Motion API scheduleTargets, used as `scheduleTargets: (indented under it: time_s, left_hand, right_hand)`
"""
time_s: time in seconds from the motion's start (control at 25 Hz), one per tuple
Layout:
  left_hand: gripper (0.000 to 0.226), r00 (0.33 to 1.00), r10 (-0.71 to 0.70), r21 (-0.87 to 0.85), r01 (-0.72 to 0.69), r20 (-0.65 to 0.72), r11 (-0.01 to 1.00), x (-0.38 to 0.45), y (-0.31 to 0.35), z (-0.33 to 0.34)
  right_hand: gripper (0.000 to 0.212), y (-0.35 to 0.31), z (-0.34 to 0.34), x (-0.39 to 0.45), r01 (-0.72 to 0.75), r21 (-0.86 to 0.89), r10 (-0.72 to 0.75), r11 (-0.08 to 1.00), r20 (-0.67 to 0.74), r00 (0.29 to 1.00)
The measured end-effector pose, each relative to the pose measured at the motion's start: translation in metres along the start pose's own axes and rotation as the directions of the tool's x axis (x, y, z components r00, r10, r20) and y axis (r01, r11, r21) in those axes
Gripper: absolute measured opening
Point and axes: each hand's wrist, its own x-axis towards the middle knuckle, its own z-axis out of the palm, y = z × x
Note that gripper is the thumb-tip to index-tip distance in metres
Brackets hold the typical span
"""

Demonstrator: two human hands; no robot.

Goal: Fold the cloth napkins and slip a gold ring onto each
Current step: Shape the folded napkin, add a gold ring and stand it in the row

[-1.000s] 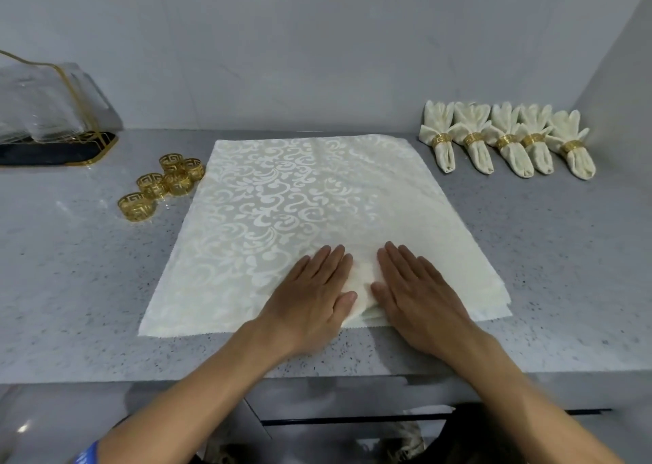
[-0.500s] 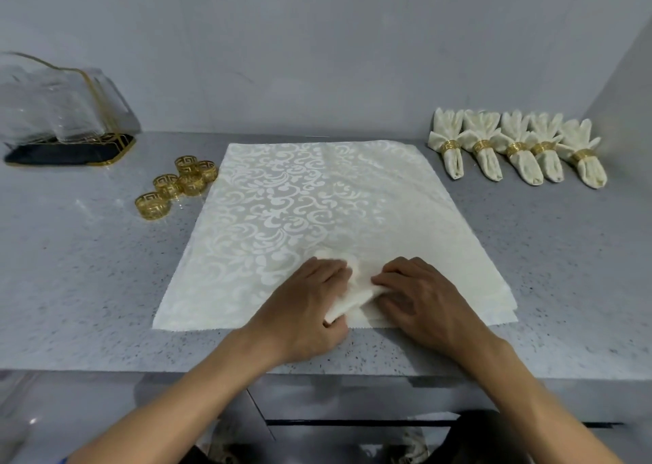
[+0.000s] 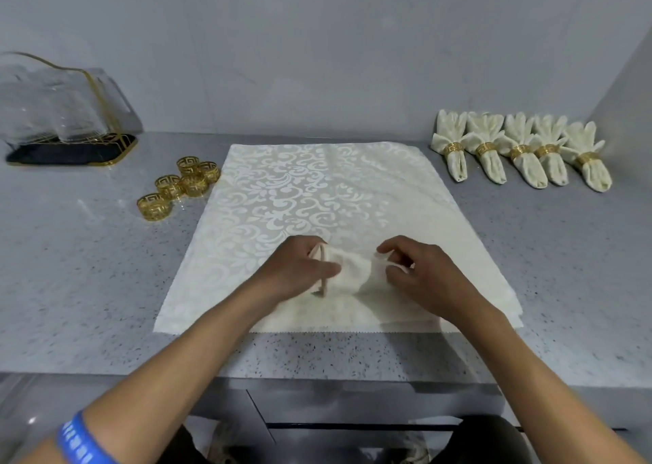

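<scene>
Pinching a gathered fold of the napkin [image 3: 338, 195] between them, left hand [image 3: 300, 273] and right hand [image 3: 420, 276] grip it above the counter [image 3: 70, 269].

Centre: I see the napkin stack [image 3: 317, 195] on the counter [image 3: 88, 269].
Left: loose rings [image 3: 180, 186].
Right: five ringed napkins [image 3: 522, 149].
Far left: possibly a holder [image 3: 67, 111].
</scene>
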Motion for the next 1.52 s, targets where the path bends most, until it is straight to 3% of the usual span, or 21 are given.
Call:
scheduleTargets:
  time_s: [0.12,0.24,0.52,0.64,0.68,0.76,0.88,0.96,1.08,1.2,1.28,1.44,1.52]
  left_hand:
    - [0.021,0.998,-0.039,-0.028,0.038,-0.040,0.999,0.011,-0.002,-0.002]
    - [0.023,0.989,0.092,0.208,-0.067,-0.112,0.976,0.010,-0.009,0.004]
    - [0.012,0.927,0.328,0.469,-0.210,-0.185,0.858,0.010,-0.019,0.014]
    - [0.006,0.920,0.334,0.421,-0.224,-0.208,0.879,0.009,-0.026,0.017]
    - [0.006,0.923,0.318,0.385,-0.218,-0.216,0.897,0.010,-0.027,0.017]
    - [0.006,0.931,0.287,0.335,-0.203,-0.224,0.920,0.013,-0.028,0.015]
    - [0.008,0.935,0.313,0.313,-0.251,-0.168,0.916,0.009,-0.028,0.009]
    - [0.014,0.920,0.347,0.311,-0.281,-0.183,0.908,0.004,-0.037,-0.006]
    - [0.016,0.850,0.259,0.353,-0.093,-0.458,0.931,0.001,-0.056,-0.058]
    - [0.029,0.735,0.208,0.531,0.236,-0.645,0.814,0.003,-0.083,-0.121]
    - [0.030,0.729,0.215,0.604,0.324,-0.650,0.728,0.010,-0.105,-0.152]
    - [0.029,0.793,0.107,0.681,0.434,-0.599,0.590,0.023,-0.122,-0.187]
    - [0.029,0.785,0.152,0.686,0.409,-0.601,0.601,0.018,-0.114,-0.187]
  right_hand:
    - [0.007,0.005,0.001,0.001,-0.084,0.065,0.092,0.994,-0.132,0.987]
    - [0.014,0.016,-0.004,-0.007,-0.160,0.104,0.175,0.982,-0.157,0.972]
    - [0.022,0.024,-0.004,-0.006,-0.156,-0.155,0.134,0.976,-0.142,0.981]
    - [0.022,0.015,0.002,-0.017,-0.003,-0.486,-0.175,0.874,-0.321,0.931]
    - [0.019,0.004,0.010,-0.021,0.064,-0.526,-0.267,0.848,-0.319,0.909]
    - [0.033,-0.018,0.036,-0.031,0.182,-0.508,-0.315,0.842,-0.189,0.930]
    - [0.052,-0.026,0.058,-0.042,0.162,-0.462,-0.172,0.872,0.020,0.985]
    - [0.059,-0.021,0.058,-0.047,0.166,-0.494,-0.145,0.854,0.080,0.986]
    - [0.066,-0.020,0.057,-0.045,0.139,-0.519,-0.108,0.844,0.090,0.990]
    - [0.068,-0.028,0.058,-0.039,0.099,-0.521,-0.074,0.848,0.068,0.995]
    - [0.067,-0.034,0.053,-0.039,0.100,-0.501,-0.077,0.859,0.067,0.995]
    - [0.065,-0.037,0.055,-0.040,0.110,-0.505,-0.109,0.856,0.033,0.994]
    - [0.058,-0.035,0.053,-0.038,0.107,-0.503,-0.103,0.857,0.036,0.994]
